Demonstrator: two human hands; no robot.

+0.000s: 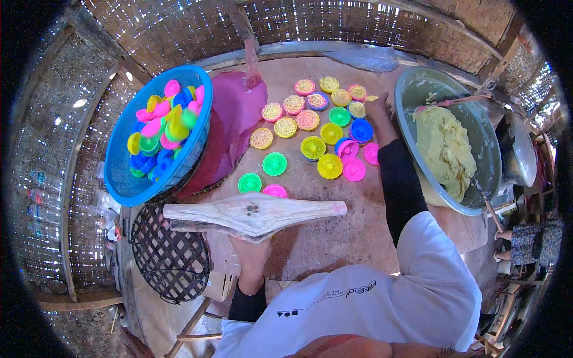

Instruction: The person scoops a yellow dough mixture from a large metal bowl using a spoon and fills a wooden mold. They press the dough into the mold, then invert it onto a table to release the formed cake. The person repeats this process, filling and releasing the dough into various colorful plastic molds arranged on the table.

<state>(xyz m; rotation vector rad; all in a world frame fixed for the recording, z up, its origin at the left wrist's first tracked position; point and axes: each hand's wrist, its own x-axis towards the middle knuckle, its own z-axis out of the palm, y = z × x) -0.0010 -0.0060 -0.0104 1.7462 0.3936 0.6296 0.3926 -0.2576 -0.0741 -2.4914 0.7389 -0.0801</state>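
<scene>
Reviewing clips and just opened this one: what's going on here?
A person's left hand is at a wooden tool, its grip mostly hidden. The right hand is beside a strand-filled cup; its grip is unclear. Several colourful cups hold pale strands; others look empty. More cups lie in a blue basin on the left; pale dough sits in a greenish basin on the right.
</scene>
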